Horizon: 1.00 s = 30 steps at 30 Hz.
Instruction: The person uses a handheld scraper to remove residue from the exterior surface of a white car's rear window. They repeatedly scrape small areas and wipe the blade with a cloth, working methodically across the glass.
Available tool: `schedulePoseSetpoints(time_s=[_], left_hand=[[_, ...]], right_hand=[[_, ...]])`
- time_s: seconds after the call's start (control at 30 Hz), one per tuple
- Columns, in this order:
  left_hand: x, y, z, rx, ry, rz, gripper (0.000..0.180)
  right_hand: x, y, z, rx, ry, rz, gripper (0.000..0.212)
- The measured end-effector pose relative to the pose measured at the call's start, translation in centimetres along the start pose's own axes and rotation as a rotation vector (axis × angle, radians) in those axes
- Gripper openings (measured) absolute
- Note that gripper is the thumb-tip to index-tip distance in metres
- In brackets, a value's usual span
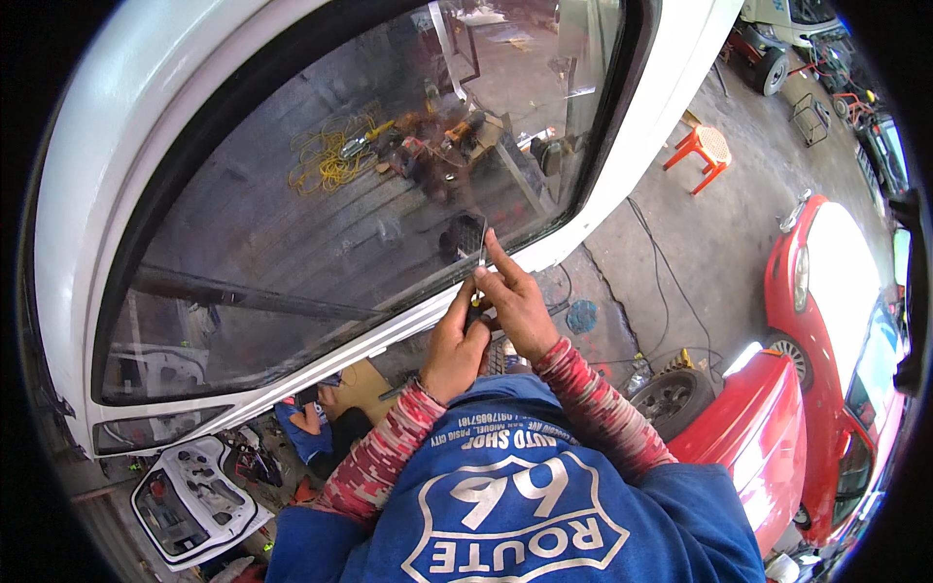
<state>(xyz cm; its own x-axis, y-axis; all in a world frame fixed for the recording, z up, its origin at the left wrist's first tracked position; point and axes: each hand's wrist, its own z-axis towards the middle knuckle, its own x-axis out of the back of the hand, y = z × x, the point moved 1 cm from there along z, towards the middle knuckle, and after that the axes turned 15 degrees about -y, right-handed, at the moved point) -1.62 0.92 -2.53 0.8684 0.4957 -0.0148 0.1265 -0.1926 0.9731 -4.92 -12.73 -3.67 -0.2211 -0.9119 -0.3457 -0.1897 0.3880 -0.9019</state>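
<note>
Bodywork (646, 131) in white frames a dark-edged window (253, 233). Near its lower edge, the left hand (455, 342) curls closed and the right hand (520, 309) pinches, forefinger extended; together they hold a slim tool (481, 259) with a thin shaft.

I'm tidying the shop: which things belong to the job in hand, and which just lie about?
Seemingly in use:
left hand
right hand
slim tool between them
window

Seemingly just lying about:
orange stool
white door panel
round blue thing on floor
</note>
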Motion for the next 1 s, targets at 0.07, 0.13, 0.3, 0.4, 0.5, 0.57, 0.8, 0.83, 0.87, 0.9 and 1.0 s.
schedulePoseSetpoints(time_s=[0.07, 0.13, 0.3, 0.4, 0.5, 0.57, 0.8, 0.83, 0.87, 0.9, 1.0], left_hand=[[0.1, 0.3, -0.3, 0.1, 0.041, -0.089, 0.067], [0.1, 0.9, -0.5, 0.172, 0.123, -0.187, 0.066], [-0.1, 2.4, 0.3, 0.003, 0.018, -0.183, 0.065], [0.0, 2.5, 0.1, 0.036, 0.028, -0.201, 0.065], [0.2, 2.7, -0.4, -0.019, 0.117, -0.174, 0.065], [0.3, 2.9, -0.3, -0.035, 0.091, -0.206, 0.063], [-0.3, 4.4, 0.1, 0.115, 0.043, -0.252, 0.063], [-0.3, 4.6, 0.1, 0.097, 0.105, -0.286, 0.064], [-0.3, 4.9, -0.2, 0.039, 0.072, -0.253, 0.064], [-0.3, 5.0, -0.3, 0.151, 0.106, -0.232, 0.064], [-0.5, 5.7, -0.3, -0.044, -0.035, -0.207, 0.057]], right_hand=[[-0.4, -0.2, -0.1, 0.053, -0.086, -0.033, 0.066], [-0.9, -0.6, -0.1, 0.128, -0.138, -0.101, 0.066], [-0.7, -1.6, 0.1, 0.17, 0.016, -0.055, 0.066], [-0.8, -1.5, 0.1, 0.175, -0.025, -0.048, 0.066], [-1.5, -1.0, 0.1, 0.075, -0.149, -0.142, 0.068], [-1.7, -1.0, 0.3, 0.223, -0.147, -0.173, 0.068], [-1.4, -1.5, 0.5, 0.195, -0.103, -0.053, 0.067], [-1.5, -1.5, 0.5, 0.144, -0.152, -0.098, 0.068], [-1.6, -1.8, 0.4, 0.241, -0.107, -0.163, 0.068], [-1.7, -2.0, 0.3, 0.24, -0.15, -0.231, 0.069], [-1.6, -2.8, -0.1, 0.294, 0.009, -0.088, 0.07]])
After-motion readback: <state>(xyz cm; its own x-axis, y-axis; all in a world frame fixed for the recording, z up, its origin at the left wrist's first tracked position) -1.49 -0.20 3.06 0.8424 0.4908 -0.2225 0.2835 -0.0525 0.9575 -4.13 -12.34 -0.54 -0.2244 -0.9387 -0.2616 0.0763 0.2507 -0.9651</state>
